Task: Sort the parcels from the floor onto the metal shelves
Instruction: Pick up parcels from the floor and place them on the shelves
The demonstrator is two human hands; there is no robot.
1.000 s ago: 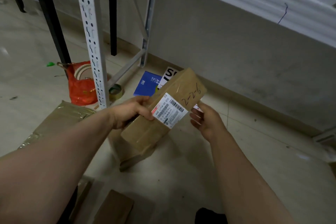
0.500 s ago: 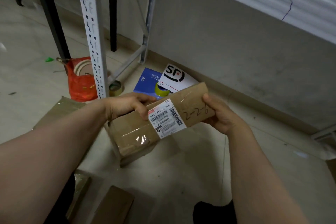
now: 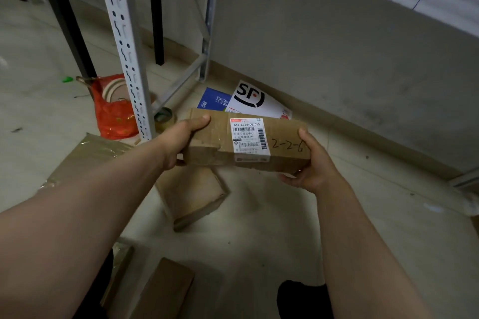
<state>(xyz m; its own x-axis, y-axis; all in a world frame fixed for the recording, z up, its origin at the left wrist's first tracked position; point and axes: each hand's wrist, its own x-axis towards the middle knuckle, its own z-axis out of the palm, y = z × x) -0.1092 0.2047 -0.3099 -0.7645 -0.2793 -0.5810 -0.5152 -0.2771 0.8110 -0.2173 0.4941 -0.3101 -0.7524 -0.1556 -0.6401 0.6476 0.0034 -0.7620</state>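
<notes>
Levelled since the earlier frame, the labelled parcel now sits nearly horizontal above the floor, marked 2-2-6. My left grip clasps its left end and my right grip clasps its right end; a flat parcel lies on the floor below, beside the shelf upright.

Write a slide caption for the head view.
Left hand and right hand grip a parcel marked 2-2-6 near the shelf post.

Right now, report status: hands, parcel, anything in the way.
Left hand, right hand grip parcel ends. Parcel off floor, label up, marked 2-2-6. Shelf post ahead left; box beneath.
</notes>
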